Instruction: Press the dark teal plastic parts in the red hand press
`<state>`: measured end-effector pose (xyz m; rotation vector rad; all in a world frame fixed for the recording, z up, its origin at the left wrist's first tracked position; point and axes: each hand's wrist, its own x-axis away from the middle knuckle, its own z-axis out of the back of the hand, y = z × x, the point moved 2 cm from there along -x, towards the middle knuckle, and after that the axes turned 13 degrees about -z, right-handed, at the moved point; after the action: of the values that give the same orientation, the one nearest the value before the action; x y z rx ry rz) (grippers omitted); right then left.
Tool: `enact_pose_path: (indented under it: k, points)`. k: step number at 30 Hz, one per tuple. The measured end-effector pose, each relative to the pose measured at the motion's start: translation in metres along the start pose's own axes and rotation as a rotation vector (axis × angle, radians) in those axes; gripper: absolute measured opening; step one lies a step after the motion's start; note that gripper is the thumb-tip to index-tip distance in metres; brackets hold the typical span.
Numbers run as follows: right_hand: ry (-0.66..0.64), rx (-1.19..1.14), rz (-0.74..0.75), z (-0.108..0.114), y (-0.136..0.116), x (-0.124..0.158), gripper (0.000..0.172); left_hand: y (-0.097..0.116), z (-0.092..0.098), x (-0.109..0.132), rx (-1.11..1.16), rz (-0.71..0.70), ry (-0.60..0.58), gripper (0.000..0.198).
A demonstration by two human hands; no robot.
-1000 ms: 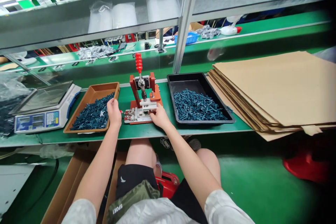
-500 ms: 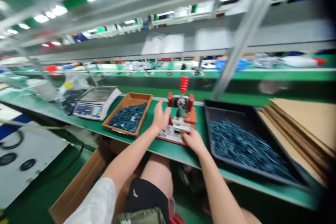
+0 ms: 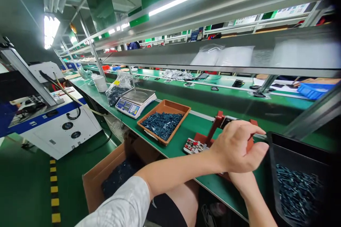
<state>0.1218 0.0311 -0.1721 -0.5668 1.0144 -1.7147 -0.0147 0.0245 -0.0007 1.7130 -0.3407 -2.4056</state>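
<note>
My left hand (image 3: pixel 241 145) is in front of the clamp fixture (image 3: pixel 210 133), a red-brown bench tool with a metal block at its left front. Its fingers are curled, with the thumb standing off from the forefinger. What lies inside the grip is hidden, and the fixture's red lever handle does not show. Only the wrist of my right hand (image 3: pixel 242 181) shows below; its fingers are hidden behind the left hand. To the left, an orange-brown tray (image 3: pixel 177 104) holds small dark blue parts (image 3: pixel 162 125). Similar longer parts (image 3: pixel 298 191) lie in a black tray (image 3: pixel 274 170) at the right.
A digital scale (image 3: pixel 136 101) and a plastic bag of dark parts (image 3: pixel 118 90) stand left of the tray on the green bench (image 3: pixel 183 127). Under its edge sits an open carton (image 3: pixel 106 165). A metal post (image 3: pixel 314 110) rises behind the black tray.
My view has swung left, so the bench things appear farther right. My left hand has moved from the fixture's left side across its front, now covering my right hand and the lever area.
</note>
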Motion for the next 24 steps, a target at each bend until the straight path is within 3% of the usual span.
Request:
enact_pose_path:
  k: [3, 7, 9, 12, 14, 16, 18, 21, 24]
  points:
    - [0.015, 0.029, -0.113, 0.0, 0.007, 0.001, 0.026, -0.027, -0.005, -0.028, -0.03, 0.05, -0.091, 0.036]
    - [0.112, 0.072, -0.135, -0.002, 0.013, 0.004, 0.035, -0.068, -0.01, -0.082, 0.025, 0.282, -0.172, 0.044]
    - [0.139, 0.087, -0.132, -0.003, 0.012, 0.007, 0.037, -0.076, -0.006, -0.085, 0.053, 0.259, -0.19, 0.05]
    - [0.117, 0.059, -0.094, -0.003, 0.005, 0.016, 0.037, -0.07, 0.012, -0.041, -0.052, 0.094, -0.104, 0.056]
    - [0.106, 0.011, -0.038, -0.003, -0.003, 0.023, 0.035, -0.07, 0.025, 0.011, -0.179, 0.167, -0.099, 0.057]
    - [0.105, -0.041, 0.016, -0.004, -0.013, 0.026, 0.034, -0.081, 0.034, 0.061, -0.258, 0.317, -0.259, 0.057]
    - [0.107, -0.06, 0.047, -0.006, -0.02, 0.024, 0.033, -0.098, 0.035, 0.098, -0.233, 0.449, -0.525, 0.043]
    - [0.146, -0.063, 0.029, -0.01, -0.024, 0.019, 0.036, -0.119, 0.031, 0.12, -0.227, 0.584, -0.626, 0.033]
    - [0.166, -0.085, 0.016, -0.016, -0.023, 0.017, 0.039, -0.133, 0.027, 0.123, -0.127, 0.66, -0.517, 0.035]
